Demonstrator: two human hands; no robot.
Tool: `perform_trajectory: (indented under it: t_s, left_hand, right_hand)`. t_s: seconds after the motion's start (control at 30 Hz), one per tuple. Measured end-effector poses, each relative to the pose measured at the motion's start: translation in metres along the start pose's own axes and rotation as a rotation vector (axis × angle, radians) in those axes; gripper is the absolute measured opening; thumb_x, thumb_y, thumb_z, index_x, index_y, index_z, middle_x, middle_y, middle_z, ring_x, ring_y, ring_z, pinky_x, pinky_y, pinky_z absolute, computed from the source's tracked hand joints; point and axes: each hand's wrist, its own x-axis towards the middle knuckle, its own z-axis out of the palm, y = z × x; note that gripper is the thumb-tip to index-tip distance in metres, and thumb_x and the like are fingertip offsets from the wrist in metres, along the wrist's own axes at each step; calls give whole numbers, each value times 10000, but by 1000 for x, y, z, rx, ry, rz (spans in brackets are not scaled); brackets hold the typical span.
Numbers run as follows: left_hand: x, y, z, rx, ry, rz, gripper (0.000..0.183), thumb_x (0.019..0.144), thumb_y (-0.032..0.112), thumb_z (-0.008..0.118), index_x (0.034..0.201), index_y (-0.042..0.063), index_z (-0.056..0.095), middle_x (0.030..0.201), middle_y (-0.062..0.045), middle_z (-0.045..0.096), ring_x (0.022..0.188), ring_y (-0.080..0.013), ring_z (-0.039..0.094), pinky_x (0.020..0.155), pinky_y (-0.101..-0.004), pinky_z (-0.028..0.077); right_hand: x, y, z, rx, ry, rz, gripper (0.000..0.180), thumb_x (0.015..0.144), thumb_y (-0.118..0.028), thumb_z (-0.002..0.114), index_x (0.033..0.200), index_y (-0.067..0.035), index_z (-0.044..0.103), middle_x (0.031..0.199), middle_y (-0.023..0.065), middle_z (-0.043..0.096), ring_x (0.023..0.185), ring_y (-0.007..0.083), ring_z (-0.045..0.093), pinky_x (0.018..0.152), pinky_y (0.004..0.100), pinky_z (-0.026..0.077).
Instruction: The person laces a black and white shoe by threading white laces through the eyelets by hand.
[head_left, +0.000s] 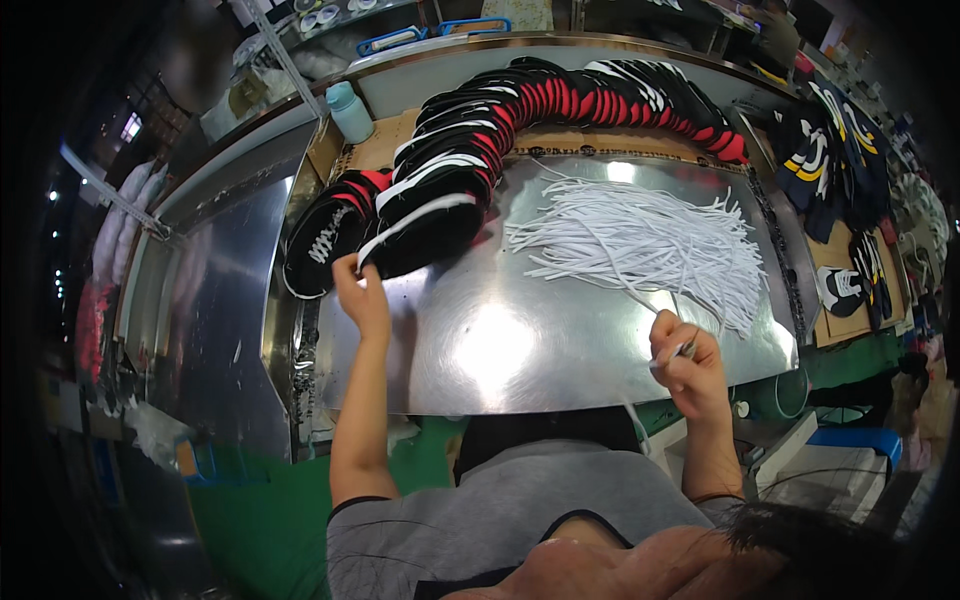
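Note:
My left hand (363, 296) pinches the near tip of a black shoe upper (427, 232) with a white edge. This upper is the front one of a long, curved row of overlapping black, red and white uppers (547, 101). Left of it lies another black upper (322, 240) with white lacing across its opening. Over the metal tabletop's right side, my right hand (688, 367) is closed around a small metal tool (679, 351), whose kind the fingers hide. A white shoelace runs from the lace pile (645, 240) to this hand; whether the fingers grip it is unclear.
A shiny metal tabletop (442, 352) spans the space before me. At the back left stands a light blue bottle (349, 112). Dark uppers with white and yellow stripes (814, 161) lie at the right. Another metal work surface (217, 300) adjoins on the left. A person (776, 41) is at the far right.

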Motion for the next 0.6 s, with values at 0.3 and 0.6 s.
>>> perform_trajectory:
  t_s: [0.3, 0.6]
  left_hand:
    - [-204, 134, 41, 162, -704, 420, 555, 751, 207, 752, 1257, 57, 580, 1307, -163, 503, 1243, -382, 439, 1011, -485, 340]
    - [-131, 117, -36, 315, -622, 526, 293, 819, 132, 705, 1079, 22, 626, 1106, -175, 632, 1034, -392, 586, 879, -466, 469]
  right_hand:
    - [-11, 74, -16, -73, 192, 251, 124, 945, -116, 638, 1048, -47, 621, 810, 40, 682, 516, 26, 405, 469, 174, 307]
    - [43, 112, -7, -263, 72, 258, 175, 957, -208, 640, 1031, -49, 647, 849, 12, 710, 613, 9, 503, 507, 176, 336]
